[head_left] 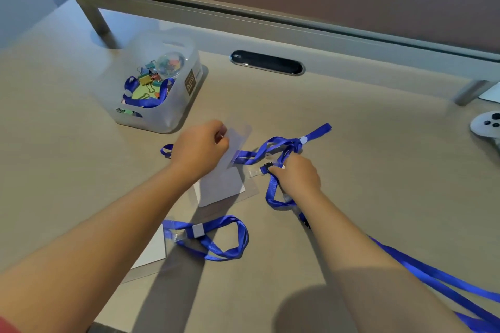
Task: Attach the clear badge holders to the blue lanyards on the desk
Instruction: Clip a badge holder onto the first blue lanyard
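The left hand (201, 147) pinches the top edge of a clear badge holder (232, 154), its fingers curled round the far end and lifting that end off the desk (351, 143). The holder's long axis runs from near-left to far-right, the slotted end pointing away from the person and slightly right, the lower end trailing over a second holder with a white card (221, 189) that lies flat on the desk. The right hand (296, 177) lies just to the right of it, fingers closed on the black clip (266, 167) at the end of a blue lanyard (281, 149), whose clear strap tab (254, 172) points left toward the holder. So the clip sits between the two hands, nearer the right, and the holder's gripped end lies up and to the left of it. The likely next move brings the holder's slot and the clip's tab together; the tab's axis is roughly crosswise to the holder's, so one of them probably needs turning.

Nearer the person lies another lanyard (216, 238), looped, apparently already joined to a holder (151, 251). A translucent bin (173, 111) of binder clips stands at far left with a further blue lanyard inside.
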Tool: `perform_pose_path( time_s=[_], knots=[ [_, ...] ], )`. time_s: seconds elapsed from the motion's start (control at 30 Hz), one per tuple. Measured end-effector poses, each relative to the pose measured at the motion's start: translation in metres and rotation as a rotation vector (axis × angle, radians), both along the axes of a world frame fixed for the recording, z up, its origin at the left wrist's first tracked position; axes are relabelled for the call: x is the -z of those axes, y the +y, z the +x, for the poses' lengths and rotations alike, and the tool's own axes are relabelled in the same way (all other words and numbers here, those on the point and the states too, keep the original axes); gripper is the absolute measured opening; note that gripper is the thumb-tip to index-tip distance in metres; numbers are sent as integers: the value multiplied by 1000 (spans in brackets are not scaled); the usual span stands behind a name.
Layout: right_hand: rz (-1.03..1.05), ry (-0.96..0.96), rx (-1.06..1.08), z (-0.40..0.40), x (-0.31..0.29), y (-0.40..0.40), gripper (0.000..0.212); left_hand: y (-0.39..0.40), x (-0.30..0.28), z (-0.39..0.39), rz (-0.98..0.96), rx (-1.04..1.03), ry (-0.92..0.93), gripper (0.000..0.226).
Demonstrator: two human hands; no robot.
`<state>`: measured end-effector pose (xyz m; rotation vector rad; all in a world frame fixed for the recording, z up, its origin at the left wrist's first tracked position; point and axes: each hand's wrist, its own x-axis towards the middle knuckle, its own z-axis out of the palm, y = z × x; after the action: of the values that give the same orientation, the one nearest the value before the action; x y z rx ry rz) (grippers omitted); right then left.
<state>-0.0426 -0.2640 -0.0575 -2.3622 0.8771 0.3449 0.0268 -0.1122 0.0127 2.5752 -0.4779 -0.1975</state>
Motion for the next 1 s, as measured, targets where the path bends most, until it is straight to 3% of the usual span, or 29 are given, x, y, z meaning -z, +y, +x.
perform_pose_path(
  time_s=[0.13, 0.3, 0.57, 0.77, 0.93, 1.0],
  knots=[
    [-62, 47, 58, 3, 4, 7, 43, 8, 4, -2, 4, -11, 10, 19],
    [9, 26, 84, 5, -2, 4, 38, 14, 2, -2, -2, -17, 13, 19],
    [118, -266, -43, 11, -67, 1, 29, 19, -18, 4, -107, -70, 41, 19],
    [303, -568, 2, 27, -125, 17, 29, 30, -45, 16, -203, -110, 21, 11],
    [352, -610, -69, 61, -151, 47, 30, 66, -63, 41, -236, -184, -11, 24],
    [346, -596, -95, 81, -154, 64, 27, 85, -68, 56, -249, -223, -10, 18]
  ],
)
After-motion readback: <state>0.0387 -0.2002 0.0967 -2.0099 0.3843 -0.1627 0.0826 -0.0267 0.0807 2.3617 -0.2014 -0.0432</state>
